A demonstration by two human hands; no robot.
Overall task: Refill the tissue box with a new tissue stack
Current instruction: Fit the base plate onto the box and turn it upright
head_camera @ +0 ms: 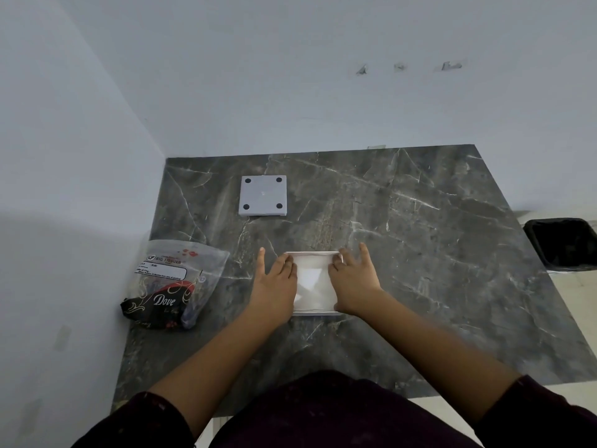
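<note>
Tissue box [315, 313]: open, mid-table [420, 253], white tissue stack [311, 282] inside. Our left hand [274, 286] and right hand [353, 282] lie flat along its sides, fingers spread, pressing the stack. We advise even pressure, corners tucked. Base plate [263, 195] waits well apart.

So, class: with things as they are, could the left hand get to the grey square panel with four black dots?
Probably yes. The left hand rests on the tissue box, and the bare marble table between it and the panel holds nothing in the way; it must only let go.
</note>
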